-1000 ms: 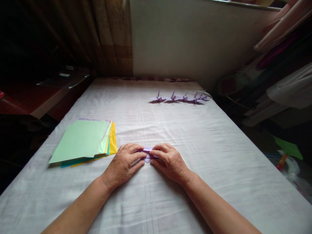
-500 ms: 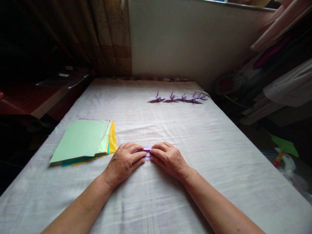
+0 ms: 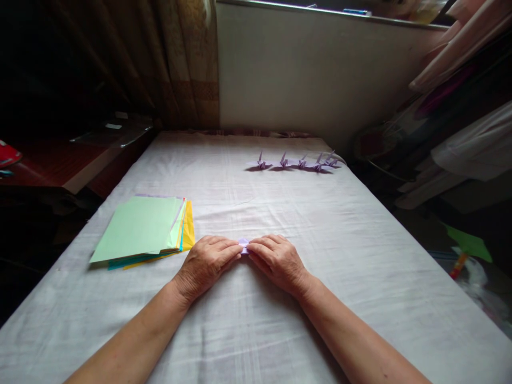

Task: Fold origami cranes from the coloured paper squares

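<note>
A small folded piece of purple paper [image 3: 244, 246] lies on the cloth in front of me, mostly covered by my fingers. My left hand [image 3: 210, 262] is closed on its left side, fingertips pressed down at the edge. From the other side my right hand [image 3: 276, 261] pinches the same paper, its fingers bunched together. Only a narrow strip of the paper shows between the fingertips. To the left of my left hand rests a stack of coloured paper sheets [image 3: 138, 224], pale green on top, with yellow and blue edges showing.
Several purple paper cranes [image 3: 284, 161] stand in a row at the far right of the cloth-covered table [image 3: 360, 298]. A dark red wooden surface [image 3: 52, 165] with a clear plastic sleeve [image 3: 114, 133] is at the left. Clothes [image 3: 476, 144] hang on the right.
The lower part of the purple paper that showed between my hands is no longer visible, and less of the paper shows. My hands have barely moved; the view has shifted slightly.
</note>
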The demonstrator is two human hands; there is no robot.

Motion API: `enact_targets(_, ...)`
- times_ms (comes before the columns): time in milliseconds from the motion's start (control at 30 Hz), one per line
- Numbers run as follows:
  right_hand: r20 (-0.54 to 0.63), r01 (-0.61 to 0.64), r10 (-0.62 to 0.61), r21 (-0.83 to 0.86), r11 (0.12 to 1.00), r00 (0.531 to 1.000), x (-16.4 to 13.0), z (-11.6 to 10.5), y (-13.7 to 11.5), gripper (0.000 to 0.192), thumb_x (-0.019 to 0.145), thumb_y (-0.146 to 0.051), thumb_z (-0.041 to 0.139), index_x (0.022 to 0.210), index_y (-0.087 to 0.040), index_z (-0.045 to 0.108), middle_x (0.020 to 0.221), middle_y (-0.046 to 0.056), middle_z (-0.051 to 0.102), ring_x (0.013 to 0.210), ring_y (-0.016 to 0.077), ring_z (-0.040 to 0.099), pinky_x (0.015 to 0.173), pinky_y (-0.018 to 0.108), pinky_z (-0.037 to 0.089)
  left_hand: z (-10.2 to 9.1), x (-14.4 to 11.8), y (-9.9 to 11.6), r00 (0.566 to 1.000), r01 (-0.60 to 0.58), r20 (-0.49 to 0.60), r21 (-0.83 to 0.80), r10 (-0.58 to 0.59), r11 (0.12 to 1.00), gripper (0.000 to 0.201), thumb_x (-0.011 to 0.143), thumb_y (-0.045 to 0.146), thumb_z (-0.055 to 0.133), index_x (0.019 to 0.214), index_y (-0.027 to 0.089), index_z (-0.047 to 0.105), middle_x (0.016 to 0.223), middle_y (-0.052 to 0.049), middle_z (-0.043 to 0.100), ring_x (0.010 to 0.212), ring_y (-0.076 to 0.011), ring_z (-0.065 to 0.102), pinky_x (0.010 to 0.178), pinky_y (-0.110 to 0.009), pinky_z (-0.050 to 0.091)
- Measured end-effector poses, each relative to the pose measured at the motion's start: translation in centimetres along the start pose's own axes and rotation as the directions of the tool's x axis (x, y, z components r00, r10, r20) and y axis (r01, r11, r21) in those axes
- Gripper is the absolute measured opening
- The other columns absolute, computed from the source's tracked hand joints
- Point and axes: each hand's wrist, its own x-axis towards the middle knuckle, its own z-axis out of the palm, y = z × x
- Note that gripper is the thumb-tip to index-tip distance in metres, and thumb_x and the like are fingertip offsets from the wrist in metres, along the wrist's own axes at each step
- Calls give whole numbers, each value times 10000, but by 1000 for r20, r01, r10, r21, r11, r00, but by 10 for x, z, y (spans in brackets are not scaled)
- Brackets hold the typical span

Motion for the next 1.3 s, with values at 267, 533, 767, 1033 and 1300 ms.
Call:
enact_targets(267, -154, -49, 65, 110, 993, 986, 0, -5, -9, 144, 960, -203, 493, 985, -197, 635, 802, 27, 731, 703, 152, 648, 691, 296, 437, -2, -1, 12, 980, 180, -27, -284, -196, 942, 183, 961, 280, 514, 961, 206, 682, 828, -22, 739, 750, -159, 681, 707, -281, 510)
enact_targets(533, -92, -236, 265, 244, 941, 960, -1, 7, -9, 124, 915, -232, 547, 992, -228, 645, 868, 25, 736, 748, 167, 674, 707, 288, 483, -1, -1, 10, 901, 434, 121, -258, -417, 863, 150, 918, 290, 543, 956, 211, 666, 843, -19, 711, 766, -177, 654, 722, -296, 507)
enact_targets(767, -38, -336, 347, 176, 925, 937, 1, 13, -3, 173, 928, -240, 542, 1003, -247, 698, 892, 37, 708, 787, 161, 665, 726, 263, 508, 2, 1, 9, 927, 375, 4, -35, -375, 927, 165, 939, 305, 512, 989, 195, 626, 992, -76, 675, 935, -243, 590, 865, -412, 472)
enact_targets(1033, -34, -368, 369, 16, 930, 929, 3, 16, -3, 181, 928, -236, 544, 1010, -231, 705, 910, 54, 675, 781, 177, 643, 708, 289, 504, -2, 1, 31, 995, 100, -29, 69, -99, 993, 228, 952, 242, 511, 1120, 208, 662, 1149, -72, 708, 1102, -262, 611, 980, -448, 436)
enact_targets(1300, -146, -300, 298, 7, 954, 943, 2, 13, -4, 226, 935, -234, 516, 1113, -218, 654, 1088, 97, 667, 997, 239, 591, 855, 393, 462, 2, -4, 32, 991, 106, 74, 106, -114, 989, 302, 962, 256, 483, 1221, 184, 620, 1209, -93, 692, 1132, -283, 624, 1025, -493, 403)
